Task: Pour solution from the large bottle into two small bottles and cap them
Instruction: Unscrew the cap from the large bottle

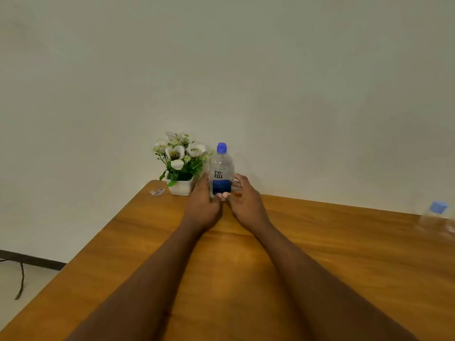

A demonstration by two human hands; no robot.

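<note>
Left hand [202, 203] & right hand [242, 200] both wrap round the large bottle [221, 168], upright at the worktop [320, 242] far end by flower pot [181, 187]. Blue cap [221, 147] on, so prob. nothing poured yet. One small bottle [435, 217], blurred, far right.

Big bottle [221, 169] stands upright, far centre: clear plastic, blue cap on, "re-nu" label with a blue band low down. I've got my left hand [202, 205] and right hand [246, 205] gripping its lower half. Off at the right edge there's a small bottle [437, 217], clear, blue-capped and badly blurred.
</note>
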